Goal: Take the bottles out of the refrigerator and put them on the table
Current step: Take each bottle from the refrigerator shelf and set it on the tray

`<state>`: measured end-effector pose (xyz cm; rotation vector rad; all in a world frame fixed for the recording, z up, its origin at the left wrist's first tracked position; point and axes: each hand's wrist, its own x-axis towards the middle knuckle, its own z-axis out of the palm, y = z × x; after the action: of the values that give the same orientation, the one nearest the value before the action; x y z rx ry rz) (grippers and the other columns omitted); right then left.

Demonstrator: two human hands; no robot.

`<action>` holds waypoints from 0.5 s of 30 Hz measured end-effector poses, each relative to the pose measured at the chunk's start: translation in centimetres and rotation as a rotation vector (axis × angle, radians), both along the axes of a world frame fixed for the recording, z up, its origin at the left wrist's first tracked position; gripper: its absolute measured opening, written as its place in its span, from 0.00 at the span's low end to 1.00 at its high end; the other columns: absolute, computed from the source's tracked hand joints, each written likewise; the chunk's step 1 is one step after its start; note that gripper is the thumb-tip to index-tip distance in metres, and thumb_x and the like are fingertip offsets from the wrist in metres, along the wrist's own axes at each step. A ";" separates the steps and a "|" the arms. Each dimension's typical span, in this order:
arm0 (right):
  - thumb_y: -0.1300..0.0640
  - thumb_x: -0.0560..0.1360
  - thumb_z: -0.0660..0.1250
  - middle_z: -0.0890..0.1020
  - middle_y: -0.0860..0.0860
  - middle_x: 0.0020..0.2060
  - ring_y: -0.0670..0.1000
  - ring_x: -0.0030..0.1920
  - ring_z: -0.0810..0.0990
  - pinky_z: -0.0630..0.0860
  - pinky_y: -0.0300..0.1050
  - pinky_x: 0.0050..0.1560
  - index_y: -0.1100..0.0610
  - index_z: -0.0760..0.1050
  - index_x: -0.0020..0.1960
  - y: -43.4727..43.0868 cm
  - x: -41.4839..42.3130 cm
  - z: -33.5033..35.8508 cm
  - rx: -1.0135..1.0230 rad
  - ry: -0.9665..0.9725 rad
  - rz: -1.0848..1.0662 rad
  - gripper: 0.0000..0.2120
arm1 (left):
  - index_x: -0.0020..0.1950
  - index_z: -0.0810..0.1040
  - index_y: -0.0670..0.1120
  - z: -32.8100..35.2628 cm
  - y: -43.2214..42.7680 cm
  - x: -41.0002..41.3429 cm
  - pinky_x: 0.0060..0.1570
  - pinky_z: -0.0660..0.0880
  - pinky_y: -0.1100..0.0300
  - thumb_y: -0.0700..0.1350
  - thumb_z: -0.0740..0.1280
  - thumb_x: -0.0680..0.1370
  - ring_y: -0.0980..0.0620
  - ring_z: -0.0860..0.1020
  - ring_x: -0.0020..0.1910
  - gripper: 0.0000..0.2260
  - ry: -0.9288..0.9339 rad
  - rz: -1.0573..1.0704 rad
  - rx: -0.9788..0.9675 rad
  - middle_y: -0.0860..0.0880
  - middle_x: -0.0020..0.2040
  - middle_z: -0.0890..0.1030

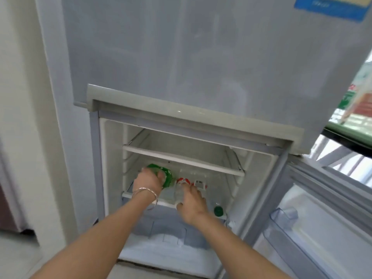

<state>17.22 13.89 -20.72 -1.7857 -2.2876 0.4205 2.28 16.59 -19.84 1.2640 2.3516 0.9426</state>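
Observation:
The refrigerator's lower compartment (pixel 259 178) stands open in front of me. A green bottle (pixel 167 174) lies on the lower shelf (pixel 128 195), and my left hand (pixel 148 181) is closed around it. To its right lies a clear bottle with a red-and-white label (pixel 182 181); my right hand (pixel 193 204) grips its lower part. A second red-labelled clear bottle (pixel 200 184) lies just right of that one. Further right and lower, a green cap (pixel 218 210) of another bottle shows.
The glass upper shelf (pixel 181 158) sits above the bottles. The open fridge door (pixel 314 228) with a clear door bin (pixel 285 216) stands at the right. The closed freezer door (pixel 191 57) is overhead. A white wall (pixel 20 117) is at the left.

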 end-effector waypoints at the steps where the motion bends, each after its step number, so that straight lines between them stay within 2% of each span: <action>1: 0.60 0.76 0.63 0.67 0.58 0.71 0.61 0.69 0.68 0.67 0.56 0.68 0.54 0.57 0.76 -0.6 -0.1 0.4 -0.004 0.009 -0.003 0.30 | 0.57 0.71 0.37 1.1 -0.6 -0.4 0.42 0.70 0.55 0.52 0.61 0.78 0.39 0.80 0.51 0.18 0.063 -0.008 0.017 0.37 0.53 0.81; 3: 0.58 0.75 0.64 0.66 0.58 0.72 0.60 0.70 0.67 0.67 0.56 0.69 0.54 0.57 0.76 -1.6 -0.3 1.5 -0.021 0.036 0.004 0.31 | 0.58 0.70 0.38 3.4 -2.0 -1.2 0.44 0.74 0.54 0.51 0.62 0.78 0.38 0.80 0.52 0.18 0.143 -0.040 0.058 0.37 0.52 0.81; 5: 0.54 0.74 0.68 0.66 0.57 0.73 0.59 0.72 0.66 0.66 0.57 0.70 0.54 0.58 0.75 -2.8 -0.8 3.0 -0.045 0.074 0.026 0.33 | 0.56 0.71 0.39 5.7 -3.6 -1.4 0.45 0.76 0.54 0.50 0.63 0.78 0.38 0.81 0.50 0.15 0.204 -0.096 0.103 0.39 0.49 0.81; 8: 0.51 0.68 0.77 0.73 0.53 0.69 0.54 0.69 0.71 0.69 0.54 0.70 0.54 0.63 0.73 -5.3 -1.9 6.1 -0.168 0.283 0.124 0.39 | 0.50 0.74 0.41 9.2 -6.5 -0.3 0.45 0.80 0.51 0.53 0.62 0.78 0.41 0.82 0.45 0.15 0.324 -0.227 0.126 0.43 0.44 0.82; 10: 0.55 0.66 0.80 0.78 0.49 0.62 0.49 0.62 0.75 0.72 0.47 0.67 0.53 0.69 0.69 -7.1 -2.5 8.2 -0.219 0.419 0.163 0.35 | 0.43 0.74 0.43 11.6 -8.4 0.6 0.41 0.77 0.56 0.57 0.61 0.78 0.43 0.82 0.43 0.17 0.417 -0.270 0.154 0.45 0.42 0.81; 12: 0.58 0.66 0.80 0.81 0.52 0.60 0.50 0.60 0.78 0.74 0.45 0.64 0.57 0.72 0.66 -8.5 -2.5 10.3 -0.198 0.527 0.123 0.31 | 0.34 0.71 0.46 14.0 -9.9 1.2 0.36 0.72 0.58 0.60 0.59 0.78 0.44 0.81 0.40 0.21 0.525 -0.271 0.197 0.47 0.36 0.78; 14: 0.58 0.65 0.80 0.82 0.54 0.57 0.53 0.58 0.81 0.78 0.49 0.61 0.61 0.71 0.65 -10.2 -1.2 12.3 -0.182 0.625 0.031 0.33 | 0.31 0.69 0.46 16.4 -11.5 1.8 0.34 0.70 0.59 0.63 0.57 0.77 0.46 0.80 0.36 0.24 0.594 -0.293 0.254 0.49 0.32 0.76; 15: 0.56 0.63 0.81 0.81 0.51 0.54 0.50 0.54 0.81 0.80 0.46 0.53 0.61 0.67 0.65 -10.9 -0.4 13.6 -0.188 0.647 -0.007 0.36 | 0.31 0.71 0.46 17.5 -12.1 2.0 0.33 0.70 0.60 0.65 0.56 0.76 0.46 0.79 0.34 0.25 0.592 -0.309 0.292 0.49 0.32 0.77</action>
<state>16.78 2.97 -7.15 -1.4379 -1.8250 1.0622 4.28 4.46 -2.33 2.2052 2.3543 0.9220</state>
